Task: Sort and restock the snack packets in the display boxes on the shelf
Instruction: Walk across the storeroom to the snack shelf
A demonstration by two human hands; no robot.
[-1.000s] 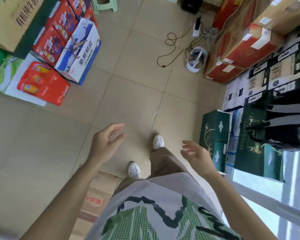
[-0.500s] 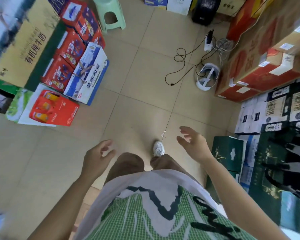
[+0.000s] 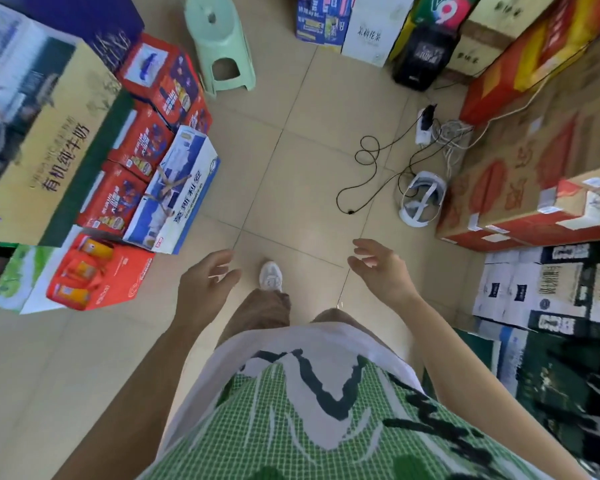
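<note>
I look down at a tiled shop floor. My left hand hangs in front of me at centre left, fingers loosely spread, holding nothing. At centre right my right hand is also empty, its fingers relaxed. Both hover over bare tiles above my legs and a white shoe. No snack packets, display boxes or shelf are in view.
Stacked milk and drink cartons line the left side, with a red carton nearest. A green plastic stool stands ahead. A black cable, a power strip and a white headset lie on the floor at right, beside cardboard boxes.
I have walked forward over the tiles; the stool and far boxes have come into view. Both hands stayed empty and have shifted slightly, swinging as I step.
</note>
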